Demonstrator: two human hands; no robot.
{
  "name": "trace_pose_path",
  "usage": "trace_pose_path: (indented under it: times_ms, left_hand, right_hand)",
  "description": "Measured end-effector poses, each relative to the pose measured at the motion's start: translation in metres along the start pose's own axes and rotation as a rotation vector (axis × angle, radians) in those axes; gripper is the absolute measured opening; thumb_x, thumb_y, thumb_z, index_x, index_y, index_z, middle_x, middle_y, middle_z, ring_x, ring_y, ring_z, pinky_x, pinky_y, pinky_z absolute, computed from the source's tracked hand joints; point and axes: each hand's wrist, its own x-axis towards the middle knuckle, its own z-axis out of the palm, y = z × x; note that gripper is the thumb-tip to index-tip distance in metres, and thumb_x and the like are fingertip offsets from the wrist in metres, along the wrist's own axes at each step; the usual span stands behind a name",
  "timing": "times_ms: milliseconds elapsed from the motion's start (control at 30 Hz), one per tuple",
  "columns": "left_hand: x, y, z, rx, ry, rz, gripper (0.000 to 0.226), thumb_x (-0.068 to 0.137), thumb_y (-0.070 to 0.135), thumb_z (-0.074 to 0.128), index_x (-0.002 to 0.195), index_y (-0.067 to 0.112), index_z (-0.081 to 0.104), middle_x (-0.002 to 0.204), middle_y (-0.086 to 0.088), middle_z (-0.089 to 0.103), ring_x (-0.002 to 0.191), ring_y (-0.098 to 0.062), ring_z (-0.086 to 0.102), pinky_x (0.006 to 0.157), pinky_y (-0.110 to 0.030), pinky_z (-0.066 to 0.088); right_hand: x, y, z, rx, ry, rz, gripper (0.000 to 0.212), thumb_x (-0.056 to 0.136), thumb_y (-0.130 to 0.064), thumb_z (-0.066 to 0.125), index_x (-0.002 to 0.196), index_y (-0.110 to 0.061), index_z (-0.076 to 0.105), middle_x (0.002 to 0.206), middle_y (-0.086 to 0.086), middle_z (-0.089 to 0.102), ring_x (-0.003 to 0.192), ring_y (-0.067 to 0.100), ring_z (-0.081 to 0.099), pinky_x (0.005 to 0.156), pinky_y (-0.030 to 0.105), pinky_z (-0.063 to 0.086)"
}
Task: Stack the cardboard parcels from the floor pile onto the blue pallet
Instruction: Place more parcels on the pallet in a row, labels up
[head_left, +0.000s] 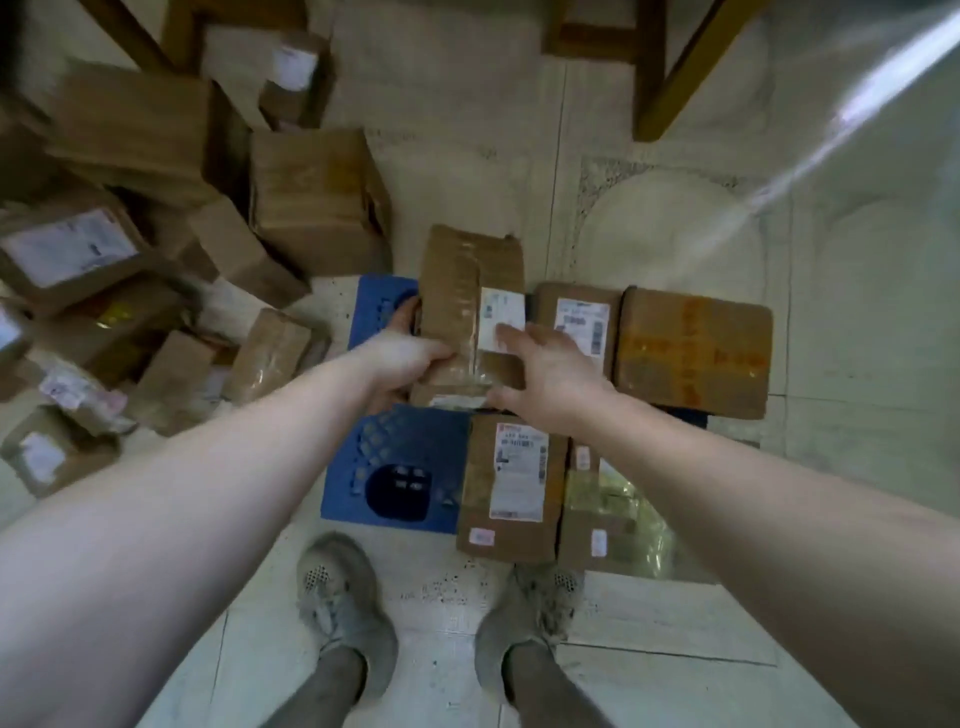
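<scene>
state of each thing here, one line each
blue pallet, right side loaded, near left bare
taped parcel, sealed, above the pallet's far left; set down or not, cannot tell
left hand, grips the taped parcel's left edge, fingers curled round it
right hand, rests on its near right corner, fingers flat
orange-printed parcel, flat on the pallet, far right
white-labelled parcel, flat on the pallet, near edge
floor pile, jumbled, left of the pallet
</scene>
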Motion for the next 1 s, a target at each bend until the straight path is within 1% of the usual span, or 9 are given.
trace_pose_path:
  times_ms: [67,267,367,533,633,700,800,933,1000]
  left_hand:
    - [0.037,-0.016,0.012,-0.018,-0.001,-0.010,0.079,0.091,0.021,0.060,0.150,0.040,0.011,0.128,-0.002,0.055,0.101,-0.026,0.062,0.082,-0.044,0.056]
    - [0.119,-0.053,0.045,-0.121,-0.050,-0.012,0.081,0.091,0.018,0.061,0.150,0.042,0.011,0.122,0.004,0.052,0.097,-0.020,0.062,0.082,-0.041,0.056]
    - [0.142,-0.058,0.051,-0.176,-0.063,0.011,0.078,0.091,0.012,0.057,0.149,0.044,0.016,0.127,0.003,0.053,0.104,-0.023,0.059,0.089,-0.048,0.053]
    - [0.147,-0.057,0.057,-0.037,-0.076,0.032,0.075,0.094,0.007,0.052,0.150,0.037,0.013,0.124,0.008,0.047,0.095,-0.012,0.054,0.069,-0.027,0.050]
    - [0.130,-0.049,0.050,0.116,-0.111,0.032,0.082,0.093,0.019,0.058,0.153,0.031,0.004,0.148,0.001,0.037,0.117,-0.017,0.048,0.089,-0.024,0.044]
    - [0.108,-0.041,0.036,0.201,-0.096,0.027,0.084,0.094,0.027,0.057,0.153,0.028,-0.003,0.157,0.001,0.021,0.132,-0.019,0.038,0.089,-0.022,0.035]
    - [0.058,-0.028,0.001,0.287,-0.072,0.037,0.079,0.095,0.034,0.055,0.152,0.035,-0.001,0.160,0.003,0.012,0.139,-0.024,0.031,0.094,-0.028,0.036]
    - [-0.031,-0.007,-0.066,0.378,-0.046,0.065,0.075,0.094,0.035,0.056,0.152,0.034,0.010,0.152,0.003,0.030,0.130,-0.022,0.042,0.089,-0.028,0.039]
    - [-0.080,0.005,-0.096,0.427,-0.027,0.097,0.074,0.093,0.035,0.057,0.152,0.032,0.012,0.150,-0.001,0.034,0.130,-0.021,0.042,0.095,-0.029,0.037]
  right_hand:
    - [0.026,0.018,0.024,-0.034,-0.005,-0.018,0.078,0.093,-0.050,0.053,0.154,-0.028,0.009,0.161,0.008,0.011,0.146,0.028,0.011,0.116,0.040,0.023]
    - [0.083,0.058,0.082,-0.157,0.097,0.001,0.073,0.094,-0.049,0.049,0.152,-0.024,0.013,0.155,0.012,0.021,0.145,0.030,0.011,0.116,0.045,0.016]
    - [0.092,0.062,0.094,-0.140,0.151,0.025,0.071,0.095,-0.046,0.049,0.152,-0.024,0.014,0.156,0.012,0.015,0.145,0.030,0.007,0.116,0.048,0.014]
    - [0.096,0.055,0.100,-0.116,0.118,0.081,0.061,0.098,-0.040,0.044,0.151,-0.021,0.020,0.160,0.008,-0.003,0.147,0.029,-0.005,0.116,0.047,0.009]
    - [0.092,0.050,0.091,-0.084,0.064,0.111,0.056,0.099,-0.037,0.043,0.149,-0.020,0.026,0.160,0.009,-0.001,0.147,0.030,-0.004,0.116,0.045,0.011]
    - [0.082,0.042,0.078,-0.022,0.035,0.126,0.057,0.098,-0.039,0.043,0.149,-0.020,0.025,0.159,0.010,0.005,0.146,0.030,0.001,0.116,0.044,0.016]
    - [0.053,0.025,0.051,0.087,0.010,0.172,0.061,0.098,-0.043,0.044,0.151,-0.020,0.023,0.159,0.007,0.009,0.145,0.030,0.009,0.114,0.042,0.023]
    - [-0.012,-0.018,0.002,0.174,0.025,0.271,0.062,0.095,-0.047,0.048,0.149,-0.021,0.033,0.155,0.008,0.022,0.138,0.031,0.029,0.105,0.040,0.036]
    - [-0.053,-0.047,-0.022,0.214,0.037,0.330,0.065,0.094,-0.048,0.049,0.150,-0.021,0.031,0.157,0.010,0.019,0.138,0.033,0.032,0.105,0.040,0.037]
